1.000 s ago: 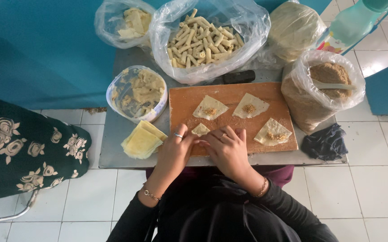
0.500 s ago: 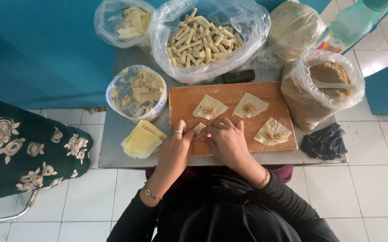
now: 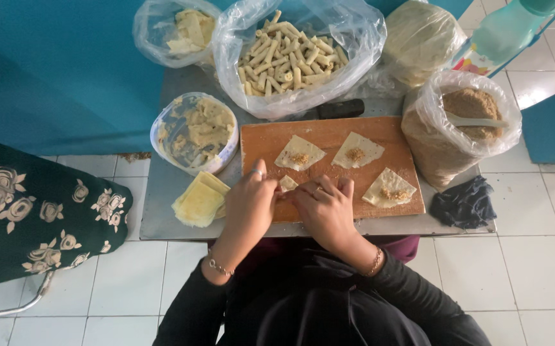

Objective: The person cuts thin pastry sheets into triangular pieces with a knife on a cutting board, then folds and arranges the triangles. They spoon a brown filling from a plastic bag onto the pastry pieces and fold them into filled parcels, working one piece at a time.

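Note:
On a wooden cutting board (image 3: pixel 328 131), my left hand (image 3: pixel 250 205) and my right hand (image 3: pixel 323 208) meet over a small pale pastry wrapper (image 3: pixel 287 184), pinching and folding it between the fingertips. Most of that wrapper is hidden under my fingers. Three more flat wrappers, each with a dab of brown filling, lie on the board: one (image 3: pixel 298 154) just beyond my hands, one (image 3: pixel 357 150) further right, one (image 3: pixel 389 188) at the right edge. A stack of yellow wrappers (image 3: pixel 199 200) lies left of my left hand.
A round tub of pale paste (image 3: pixel 194 131) stands left of the board. Behind are a plastic bag of rolled pastries (image 3: pixel 290 54), a smaller bag (image 3: pixel 175 29) and a wrapped bundle (image 3: pixel 421 38). A bag of brown filling with a spoon (image 3: pixel 463 118) stands right, a dark cloth (image 3: pixel 463 202) below it.
Both hands have stayed at the board's near edge, fingers shifting slightly as they work the small wrapper. The other wrappers have not moved.

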Demonstrator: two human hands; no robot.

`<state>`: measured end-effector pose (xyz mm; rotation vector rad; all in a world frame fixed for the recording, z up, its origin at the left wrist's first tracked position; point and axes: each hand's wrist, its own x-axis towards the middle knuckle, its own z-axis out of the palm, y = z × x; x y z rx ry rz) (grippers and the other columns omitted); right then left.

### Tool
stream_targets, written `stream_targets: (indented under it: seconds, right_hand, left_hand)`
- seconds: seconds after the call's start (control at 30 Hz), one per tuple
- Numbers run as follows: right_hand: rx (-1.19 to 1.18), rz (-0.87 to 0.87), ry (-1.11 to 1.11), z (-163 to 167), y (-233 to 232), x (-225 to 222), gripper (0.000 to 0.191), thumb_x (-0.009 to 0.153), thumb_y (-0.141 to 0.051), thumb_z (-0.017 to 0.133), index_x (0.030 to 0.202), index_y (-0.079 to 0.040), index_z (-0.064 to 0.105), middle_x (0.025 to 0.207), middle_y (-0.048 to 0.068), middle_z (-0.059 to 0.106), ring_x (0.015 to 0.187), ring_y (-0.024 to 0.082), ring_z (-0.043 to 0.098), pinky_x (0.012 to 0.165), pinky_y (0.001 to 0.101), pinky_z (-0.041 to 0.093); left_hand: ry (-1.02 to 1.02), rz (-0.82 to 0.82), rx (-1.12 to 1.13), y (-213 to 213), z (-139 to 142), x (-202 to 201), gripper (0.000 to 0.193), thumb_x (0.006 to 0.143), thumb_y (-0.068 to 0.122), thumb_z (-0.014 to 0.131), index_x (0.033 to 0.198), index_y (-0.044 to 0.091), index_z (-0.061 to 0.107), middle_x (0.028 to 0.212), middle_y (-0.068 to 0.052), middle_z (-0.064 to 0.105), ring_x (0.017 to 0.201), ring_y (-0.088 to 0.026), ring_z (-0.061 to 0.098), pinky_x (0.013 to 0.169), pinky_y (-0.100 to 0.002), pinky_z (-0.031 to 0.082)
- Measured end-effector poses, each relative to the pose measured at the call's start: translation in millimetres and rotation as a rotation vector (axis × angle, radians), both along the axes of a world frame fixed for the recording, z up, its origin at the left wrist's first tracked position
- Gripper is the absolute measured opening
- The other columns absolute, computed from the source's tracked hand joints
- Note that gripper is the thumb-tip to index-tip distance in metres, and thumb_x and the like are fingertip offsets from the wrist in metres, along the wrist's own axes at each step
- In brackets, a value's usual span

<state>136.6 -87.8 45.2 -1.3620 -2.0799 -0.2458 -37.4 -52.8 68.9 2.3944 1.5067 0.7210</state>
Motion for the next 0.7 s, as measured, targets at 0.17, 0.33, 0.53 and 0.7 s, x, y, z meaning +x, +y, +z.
stream_targets:
  seconds: [0.17,0.33,0.53,0.7]
  right_hand:
    - [-0.013,-0.034,-0.029,-3,1,-3,0.008,0.084,-0.026,0.076,0.091,-0.023,0.076,0.095,-0.012,0.07,0.096,0.011,0.06,0.083,0.0461,0.035]
    - [-0.138,-0.06,-0.001,0,7,-2,0.007,0.083,-0.027,0.077,0.089,-0.024,0.077,0.092,-0.011,0.069,0.097,0.013,0.06,0.082,0.0471,0.034]
    - [-0.075,-0.026,0.029,4,2,0,0.015,0.082,-0.029,0.077,0.097,-0.024,0.079,0.098,-0.011,0.07,0.099,0.014,0.06,0.083,0.0458,0.033]
    - [-0.016,-0.043,-0.022,-3,1,-1,0.013,0.086,-0.027,0.077,0.099,-0.024,0.078,0.102,-0.012,0.071,0.102,0.012,0.06,0.086,0.0441,0.033]
  left_hand:
    - [-0.009,0.01,0.157,-18,-5,-1,0.01,0.08,0.002,0.071,0.089,0.005,0.073,0.1,-0.009,0.062,0.083,-0.033,0.065,0.069,-0.046,0.052]
    - [-0.059,-0.031,0.269,-23,-13,-3,0.015,0.083,0.003,0.07,0.097,0.004,0.075,0.102,-0.011,0.062,0.091,-0.034,0.064,0.076,-0.047,0.05]
    - [-0.049,-0.063,0.318,-15,-19,-3,0.015,0.08,0.003,0.068,0.095,0.002,0.073,0.117,-0.018,0.063,0.095,-0.035,0.063,0.079,-0.045,0.052]
    - [-0.022,-0.072,0.204,-11,-21,-3,0.007,0.084,0.007,0.071,0.09,0.003,0.073,0.112,-0.013,0.063,0.098,-0.033,0.062,0.082,-0.045,0.049]
